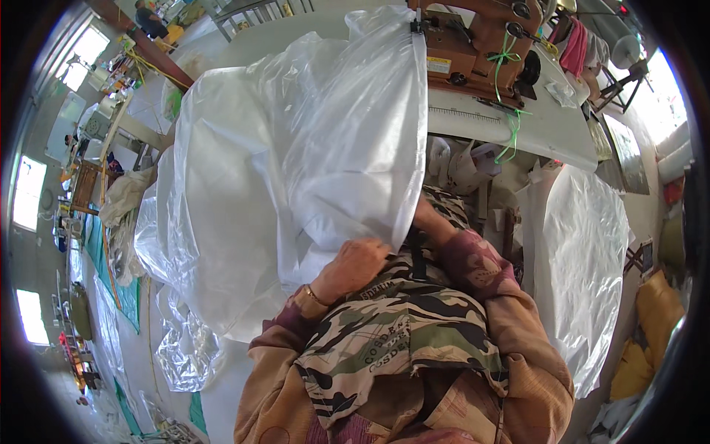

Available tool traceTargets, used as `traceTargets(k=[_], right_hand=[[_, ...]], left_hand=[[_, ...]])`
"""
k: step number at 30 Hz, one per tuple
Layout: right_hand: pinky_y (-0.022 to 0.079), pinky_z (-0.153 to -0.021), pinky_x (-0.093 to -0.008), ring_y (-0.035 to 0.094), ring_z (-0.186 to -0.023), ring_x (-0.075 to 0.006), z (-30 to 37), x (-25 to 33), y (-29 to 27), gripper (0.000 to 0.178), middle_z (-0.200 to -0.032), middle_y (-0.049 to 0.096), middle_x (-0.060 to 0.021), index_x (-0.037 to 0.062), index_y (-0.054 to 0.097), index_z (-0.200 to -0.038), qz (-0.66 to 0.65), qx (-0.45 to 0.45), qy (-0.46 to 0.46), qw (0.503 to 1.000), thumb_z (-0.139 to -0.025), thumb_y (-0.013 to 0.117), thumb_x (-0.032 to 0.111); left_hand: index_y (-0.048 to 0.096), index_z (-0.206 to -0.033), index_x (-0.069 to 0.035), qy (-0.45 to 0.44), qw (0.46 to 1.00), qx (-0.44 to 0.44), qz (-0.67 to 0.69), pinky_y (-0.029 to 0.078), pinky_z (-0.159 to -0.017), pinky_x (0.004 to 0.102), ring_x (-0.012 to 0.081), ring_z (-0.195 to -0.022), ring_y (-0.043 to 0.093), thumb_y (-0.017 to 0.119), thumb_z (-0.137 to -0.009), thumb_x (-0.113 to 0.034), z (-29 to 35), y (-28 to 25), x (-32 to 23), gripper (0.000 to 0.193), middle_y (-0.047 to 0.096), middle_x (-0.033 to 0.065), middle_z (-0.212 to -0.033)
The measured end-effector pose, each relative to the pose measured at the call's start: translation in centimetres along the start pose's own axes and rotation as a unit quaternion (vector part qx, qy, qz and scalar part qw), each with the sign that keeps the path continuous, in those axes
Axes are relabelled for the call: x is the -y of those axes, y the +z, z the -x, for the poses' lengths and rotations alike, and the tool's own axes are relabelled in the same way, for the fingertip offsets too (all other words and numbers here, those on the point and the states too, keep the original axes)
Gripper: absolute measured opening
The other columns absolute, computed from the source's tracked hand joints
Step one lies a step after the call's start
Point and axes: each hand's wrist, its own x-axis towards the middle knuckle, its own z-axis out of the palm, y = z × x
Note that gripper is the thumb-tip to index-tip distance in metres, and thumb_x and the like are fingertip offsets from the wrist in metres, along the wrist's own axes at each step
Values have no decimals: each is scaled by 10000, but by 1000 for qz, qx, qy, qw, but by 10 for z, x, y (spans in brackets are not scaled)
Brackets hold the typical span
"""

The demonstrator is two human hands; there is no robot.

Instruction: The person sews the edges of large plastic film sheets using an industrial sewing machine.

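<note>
A large sheet of translucent white plastic (347, 170) spreads over the table and hangs down in front of me. Its straight right edge runs up to the brown sewing machine (473, 55). At the sheet's lower corner my left hand (356, 265) is closed, its fingers curled on the plastic edge. My right hand (424, 214) reaches in behind that edge. The sheet hides its fingers, so I cannot see what they do. Both hands are close to my camouflage apron (399, 325).
The machine stands on a pale table (547, 137), with green ties (510, 137) hanging from it. More plastic sheeting (580, 274) drapes at my right. Bags and white containers (481, 159) sit under the table. A brown post (140, 41) rises at the far left, and a person (151, 21) is in the background.
</note>
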Motion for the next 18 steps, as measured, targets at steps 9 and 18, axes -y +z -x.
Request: traceTargets(k=[9,18], right_hand=[[357,-1075,-407,476,-1252,-304,33,82,-7,593,-1347,506,-155,-7,481,-1316,184,-344,-203,898,-873,706,317],[248,-1100,-556,598,-1017,-214,55,145,41,400,-971,677,-44,64,645,-1093,648,26,-152,746,-787,756,298]], left_hand=[[643,-985,-49,-121,918,-378,21,493,-671,400,305,-805,623,733,-832,-168,-67,-76,34,214,608,115,-833],[614,-920,-21,-92,881,-464,-32,478,-677,373,250,-744,610,680,-886,-124,-82,-48,77,127,625,86,-822]])
